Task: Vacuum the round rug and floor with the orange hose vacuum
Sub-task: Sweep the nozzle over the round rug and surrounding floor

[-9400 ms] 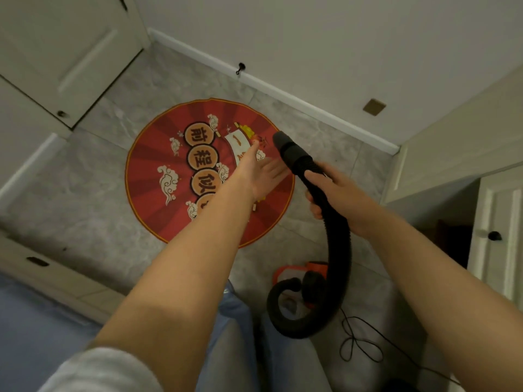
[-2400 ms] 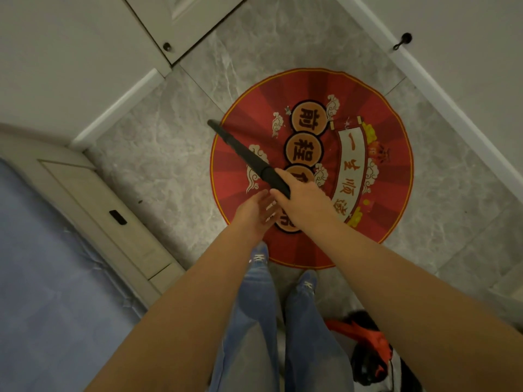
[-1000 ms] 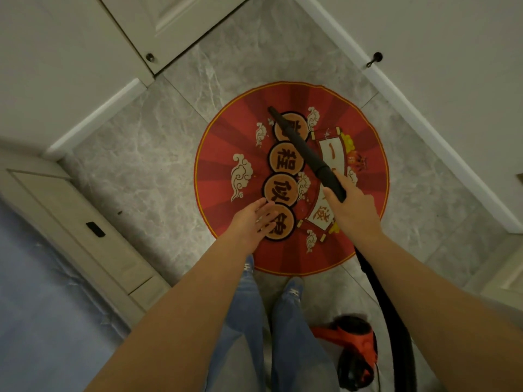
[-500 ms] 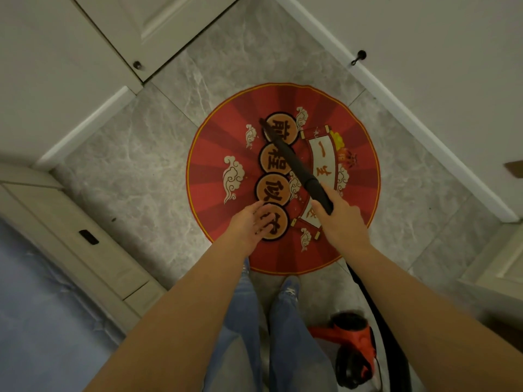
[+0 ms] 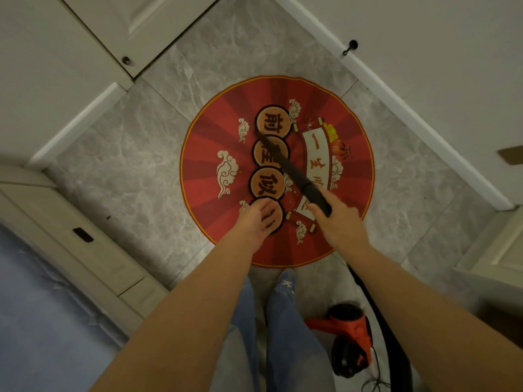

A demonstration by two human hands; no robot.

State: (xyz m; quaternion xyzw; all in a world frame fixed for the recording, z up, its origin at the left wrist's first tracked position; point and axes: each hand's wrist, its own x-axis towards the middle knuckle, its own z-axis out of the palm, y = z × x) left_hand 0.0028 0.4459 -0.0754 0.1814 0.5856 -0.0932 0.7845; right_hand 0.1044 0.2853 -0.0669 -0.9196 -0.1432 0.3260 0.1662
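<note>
A round red rug (image 5: 209, 154) with orange character discs and a white scroll lies on the grey marble floor (image 5: 127, 165). My right hand (image 5: 336, 222) is shut on the black nozzle tube (image 5: 294, 171), whose blurred tip rests on the rug near the upper discs. The black hose (image 5: 387, 329) runs down under my right forearm. The orange and black vacuum body (image 5: 351, 340) sits on the floor by my right foot. My left hand (image 5: 254, 222) hovers over the lowest disc, fingers apart, holding nothing.
A white cabinet door (image 5: 135, 26) stands top left, and a baseboard (image 5: 418, 114) with a door stop (image 5: 351, 46) runs along the right wall. A bed frame with a blue mattress (image 5: 42, 321) is at left. Another cabinet (image 5: 498, 256) stands at right. A cord (image 5: 373, 383) lies by the vacuum.
The nozzle tip has slid down and left across the rug, from the top disc toward the second one. My right hand drew back slightly; my left hand stayed hovering.
</note>
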